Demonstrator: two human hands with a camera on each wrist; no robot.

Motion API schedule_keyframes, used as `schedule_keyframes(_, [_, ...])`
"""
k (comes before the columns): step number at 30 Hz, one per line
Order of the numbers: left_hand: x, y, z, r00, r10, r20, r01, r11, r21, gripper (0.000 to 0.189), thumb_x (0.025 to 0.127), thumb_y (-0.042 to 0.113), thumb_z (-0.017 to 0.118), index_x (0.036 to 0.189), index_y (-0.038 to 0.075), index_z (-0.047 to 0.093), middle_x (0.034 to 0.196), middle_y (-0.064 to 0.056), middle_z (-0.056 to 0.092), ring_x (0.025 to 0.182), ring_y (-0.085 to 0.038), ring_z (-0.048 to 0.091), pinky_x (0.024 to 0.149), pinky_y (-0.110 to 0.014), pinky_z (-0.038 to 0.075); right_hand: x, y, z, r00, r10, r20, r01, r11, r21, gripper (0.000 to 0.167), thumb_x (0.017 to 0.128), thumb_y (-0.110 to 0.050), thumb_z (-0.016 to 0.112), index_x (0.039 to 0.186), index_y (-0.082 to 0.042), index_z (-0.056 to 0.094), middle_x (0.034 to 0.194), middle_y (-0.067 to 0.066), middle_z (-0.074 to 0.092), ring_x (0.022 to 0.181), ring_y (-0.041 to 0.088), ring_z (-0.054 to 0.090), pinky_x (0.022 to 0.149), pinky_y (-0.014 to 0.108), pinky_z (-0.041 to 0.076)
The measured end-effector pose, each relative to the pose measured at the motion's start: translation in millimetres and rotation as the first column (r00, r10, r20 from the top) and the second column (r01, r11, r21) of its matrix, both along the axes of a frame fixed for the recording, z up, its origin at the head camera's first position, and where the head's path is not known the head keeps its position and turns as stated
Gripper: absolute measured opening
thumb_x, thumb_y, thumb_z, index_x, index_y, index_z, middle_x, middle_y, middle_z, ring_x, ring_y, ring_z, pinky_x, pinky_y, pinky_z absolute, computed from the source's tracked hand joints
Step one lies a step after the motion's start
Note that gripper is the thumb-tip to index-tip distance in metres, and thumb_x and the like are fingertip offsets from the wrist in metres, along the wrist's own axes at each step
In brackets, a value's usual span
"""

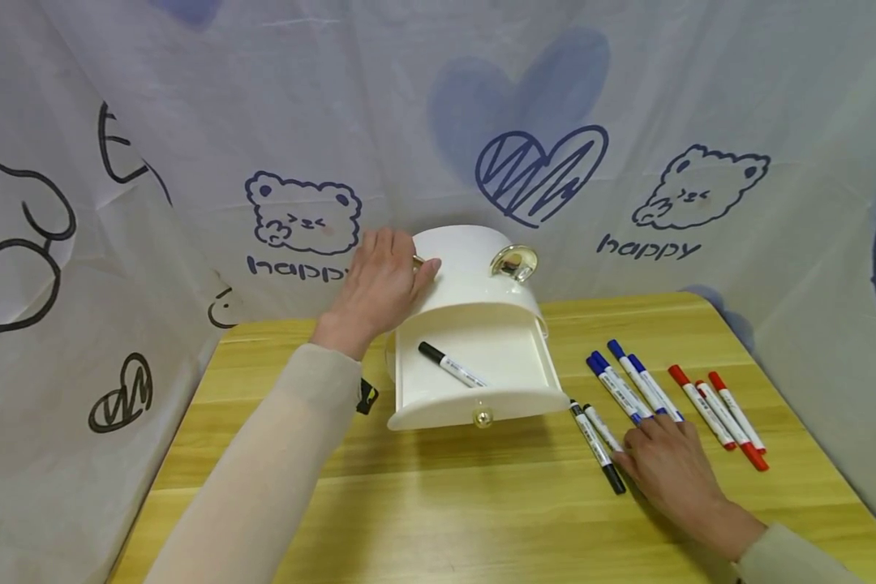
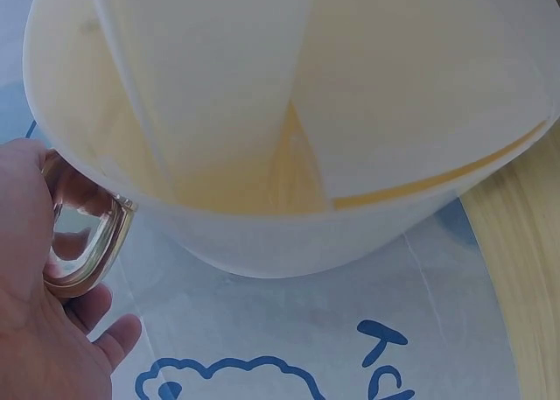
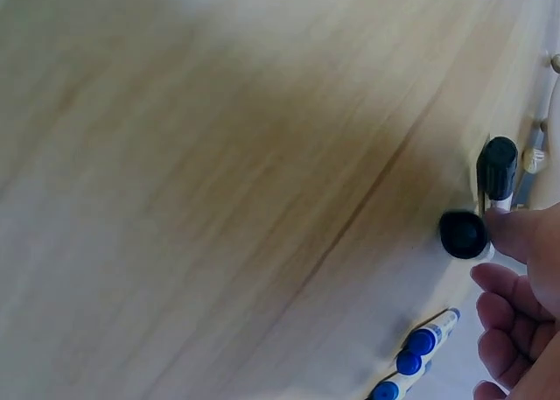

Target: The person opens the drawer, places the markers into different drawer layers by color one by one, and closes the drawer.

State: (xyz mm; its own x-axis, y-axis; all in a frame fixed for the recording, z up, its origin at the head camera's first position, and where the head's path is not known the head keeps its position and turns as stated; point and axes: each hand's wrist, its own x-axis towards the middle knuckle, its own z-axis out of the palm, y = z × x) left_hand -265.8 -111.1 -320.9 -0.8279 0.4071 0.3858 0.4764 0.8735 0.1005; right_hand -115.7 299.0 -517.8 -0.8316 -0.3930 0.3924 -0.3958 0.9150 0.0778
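My left hand (image 1: 383, 280) grips one gold ear (image 2: 105, 242) on top of a white drawer box (image 1: 463, 243). The box's drawer (image 1: 547, 365) is pulled out, and a black-capped marker (image 1: 453, 365) lies inside it, partly hidden by the drawer front. To the right, my right hand (image 1: 667, 462) is low over the table, pinching a black marker (image 1: 602, 427) between thumb and fingers; the hand hides part of it in the head view. Beside that marker lies another black marker (image 1: 597, 448). Several blue markers (image 1: 624, 389) lie just beyond the fingers.
Red markers (image 1: 708, 414) lie on the table's right side. A small black and yellow item (image 1: 367, 397) sits left of the box, partly behind the left sleeve. The wooden table (image 1: 438, 511) meets a printed cloth (image 1: 401, 122) at the back and sides.
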Motion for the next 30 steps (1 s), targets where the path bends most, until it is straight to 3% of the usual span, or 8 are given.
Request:
schedule_keyframes(9, [-0.1,0.0,-1.2,1.000,0.000,0.006,0.000,1.000,-0.005,0.038,0.112,0.040,0.047,0.096,0.006,0.039,0.094,-0.010,0.035,0.094,-0.030,0.034,0.090,-0.044,0.032,-5.6,-1.9,-2.8,1.000,-0.008,-0.016,0.008,1.000,-0.007,0.028,0.085,-0.035,0.082,0.078,-0.013,0.067,0.079,0.003,0.061,0.078,0.029,0.053,0.069,0.047,0.038])
schedule_keyframes(22, [0.8,0.2,0.1,1.000,-0.001,-0.002,0.001,1.000,-0.003,0.038,0.113,0.040,0.046,0.097,0.006,0.040,0.094,-0.010,0.036,0.095,-0.031,0.035,0.092,-0.044,0.032,-12.1,-6.6,-4.2,0.997,-0.071,0.039,0.072,0.997,-0.014,0.026,0.088,-0.032,0.081,0.080,-0.011,0.069,0.086,0.008,0.068,0.082,0.032,0.057,0.071,0.049,0.040])
schedule_keyframes(30, [-0.1,-0.1,-0.4,1.000,-0.016,-0.025,0.016,1.000,-0.001,0.038,0.112,0.038,0.049,0.096,0.005,0.040,0.092,-0.011,0.036,0.093,-0.031,0.036,0.094,-0.046,0.031,-13.9,-10.8,-5.7,0.995,-0.097,0.026,0.098,0.993,-0.063,0.031,0.085,-0.030,0.082,0.074,-0.012,0.061,0.076,0.005,0.060,0.076,0.030,0.052,0.070,0.048,0.038])
